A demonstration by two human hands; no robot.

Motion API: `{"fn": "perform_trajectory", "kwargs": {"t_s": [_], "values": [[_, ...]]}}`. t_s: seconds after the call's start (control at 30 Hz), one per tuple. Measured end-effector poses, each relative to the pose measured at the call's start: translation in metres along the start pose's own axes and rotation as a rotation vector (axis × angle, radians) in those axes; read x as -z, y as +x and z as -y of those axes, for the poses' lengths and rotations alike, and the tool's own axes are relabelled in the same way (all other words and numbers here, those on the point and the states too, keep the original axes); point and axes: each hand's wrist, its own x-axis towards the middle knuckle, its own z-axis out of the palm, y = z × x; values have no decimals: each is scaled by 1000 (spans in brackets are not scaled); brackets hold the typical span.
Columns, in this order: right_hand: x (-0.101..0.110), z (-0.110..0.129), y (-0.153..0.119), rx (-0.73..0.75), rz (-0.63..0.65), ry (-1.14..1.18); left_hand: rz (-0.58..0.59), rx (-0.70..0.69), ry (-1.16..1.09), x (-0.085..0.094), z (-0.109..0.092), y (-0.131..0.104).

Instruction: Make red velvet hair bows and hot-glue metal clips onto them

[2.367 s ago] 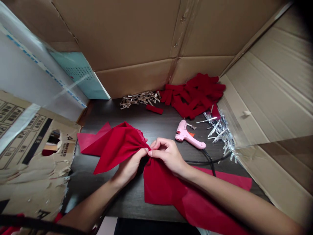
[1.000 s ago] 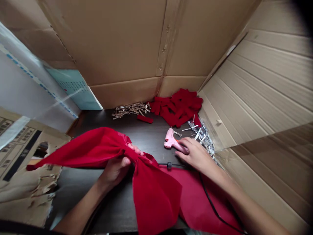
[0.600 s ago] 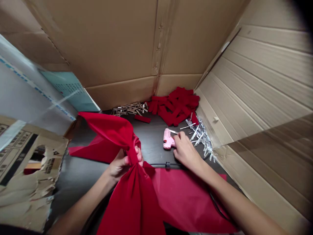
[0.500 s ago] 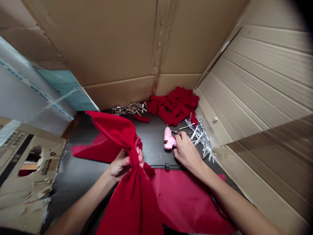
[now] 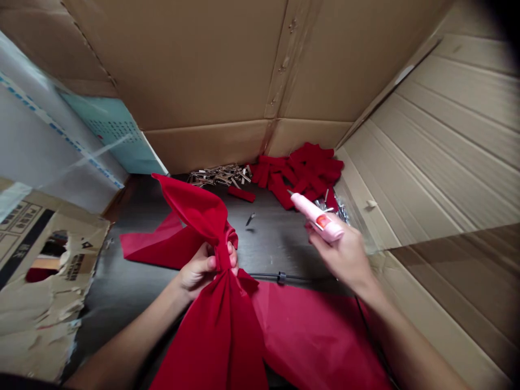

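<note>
A large red fabric bow (image 5: 227,319) is gathered at its middle, where my left hand (image 5: 203,266) pinches the knot between thumb and fingers. Its loop stands up to the left and its wide tails spread toward me and to the right. My right hand (image 5: 345,249) is wrapped round a pink hot glue gun (image 5: 314,214), lifted above the table with its nozzle pointing up and left. A small metal clip (image 5: 250,219) lies on the dark tabletop (image 5: 268,244) between the bow and the glue gun. My right fingers are partly hidden behind the gun.
Several red fabric strips (image 5: 304,168) are heaped at the back, beside a pile of metal clips (image 5: 221,175). Silvery strips (image 5: 343,208) lie behind my right hand. Cardboard walls (image 5: 203,65) enclose the back and right; torn cardboard (image 5: 44,303) stands at left. A black cord (image 5: 300,278) crosses the table.
My right hand has picked up the glue gun from the table, turning it and moving right and toward me. A small clip now shows on the tabletop. My left hand keeps its hold.
</note>
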Motion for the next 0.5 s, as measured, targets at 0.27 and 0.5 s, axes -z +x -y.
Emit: {"fn": "perform_trajectory", "kwargs": {"t_s": [0.27, 0.5], "values": [[-9, 18, -7, -249, 292, 353, 22, 18, -4, -5, -1, 0], [10, 81, 9, -13, 781, 444, 14, -4, 12, -5, 1, -3]]}}
